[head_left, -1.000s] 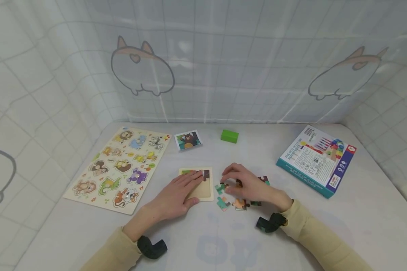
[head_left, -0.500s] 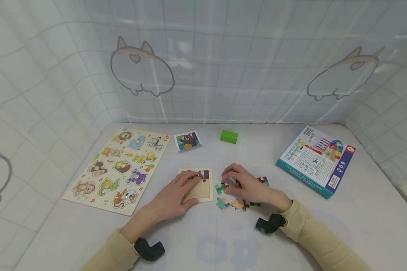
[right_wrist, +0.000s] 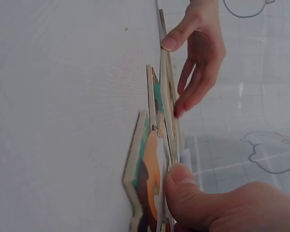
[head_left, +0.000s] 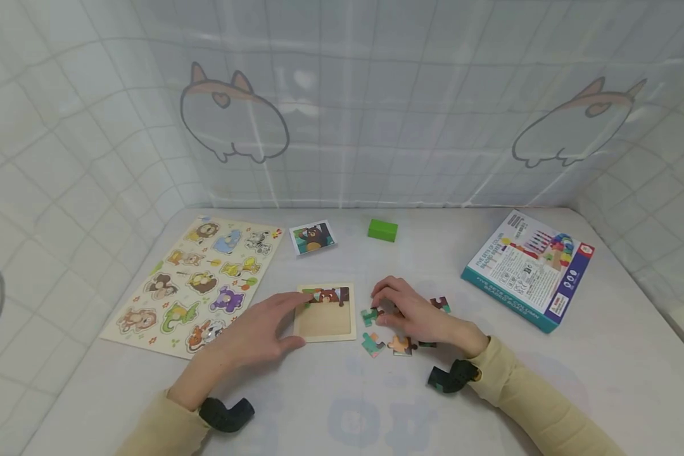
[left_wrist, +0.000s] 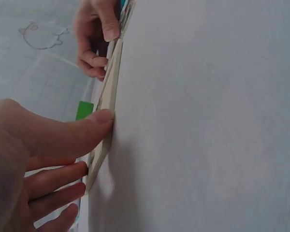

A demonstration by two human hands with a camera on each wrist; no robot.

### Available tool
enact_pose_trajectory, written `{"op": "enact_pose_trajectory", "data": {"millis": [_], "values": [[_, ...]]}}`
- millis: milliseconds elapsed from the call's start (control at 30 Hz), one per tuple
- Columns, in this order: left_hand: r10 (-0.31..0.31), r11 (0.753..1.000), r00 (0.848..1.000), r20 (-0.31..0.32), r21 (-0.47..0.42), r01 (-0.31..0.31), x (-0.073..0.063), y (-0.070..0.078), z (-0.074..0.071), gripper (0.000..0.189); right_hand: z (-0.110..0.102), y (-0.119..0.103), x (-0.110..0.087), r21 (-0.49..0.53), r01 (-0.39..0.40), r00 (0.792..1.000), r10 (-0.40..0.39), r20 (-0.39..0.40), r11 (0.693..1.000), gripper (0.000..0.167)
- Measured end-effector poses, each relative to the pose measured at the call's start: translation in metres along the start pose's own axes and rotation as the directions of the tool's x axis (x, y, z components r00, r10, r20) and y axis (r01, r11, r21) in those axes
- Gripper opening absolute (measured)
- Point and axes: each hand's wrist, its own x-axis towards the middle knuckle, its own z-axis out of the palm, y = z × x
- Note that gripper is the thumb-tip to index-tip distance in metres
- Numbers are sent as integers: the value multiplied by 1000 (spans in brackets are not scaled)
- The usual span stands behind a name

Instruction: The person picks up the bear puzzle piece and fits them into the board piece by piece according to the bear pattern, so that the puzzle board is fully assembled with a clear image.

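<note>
A small square wooden puzzle tray (head_left: 325, 339) lies mid-table, bear-picture pieces (head_left: 327, 296) fitted along its top edge and bare wood below. At its left side is my left hand (head_left: 259, 329), fingers spread and relaxed; in the left wrist view its thumb touches the tray's front edge. Just right of the tray, my right hand (head_left: 407, 310) curls thumb and fingers round a green-and-brown jigsaw piece (head_left: 368, 316), low at the table. Loose jigsaw pieces lie by it: a green-and-orange one (head_left: 372, 344), an orange one (head_left: 400, 345) and a dark one (head_left: 441, 303); others are partly hidden.
An animal puzzle board (head_left: 165, 310) lies at left, partly under my left hand and forearm. Behind the tray are a bear picture card (head_left: 313, 239) and a green block (head_left: 382, 230). A teal-and-white box (head_left: 529, 269) lies at right. A patterned curtain closes the back.
My left hand has slid left off the tray's upper part, uncovering the bear's head on the fitted pieces. The right hand stays at the same jigsaw piece. The view has shifted slightly.
</note>
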Motion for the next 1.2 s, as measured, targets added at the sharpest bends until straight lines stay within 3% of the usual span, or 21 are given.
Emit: {"op": "enact_pose_trajectory", "data": {"millis": [200,333,500,733,933,1200], "values": [[-10,999,999,44,-38,11,2,-6,-1,74,0,-2,-2,20,-29,1000,28,7,999,20],[-4,997,998,60,-80,8,3,-7,1,75,6,-11,2,4,-19,999,19,-38,1000,18],[4,994,998,61,-113,3,4,-8,4,75,23,-28,18,-45,28,993,-33,-112,999,18],[-20,988,997,81,-149,32,6,-8,7,76,43,-45,47,-97,60,989,-73,-132,993,22],[-32,988,996,84,-145,44,7,-7,7,77,55,-48,64,-117,45,989,-60,-134,992,23],[-25,993,997,73,-111,33,6,-7,5,76,65,-46,70,-128,36,986,-56,-155,991,22]]}}
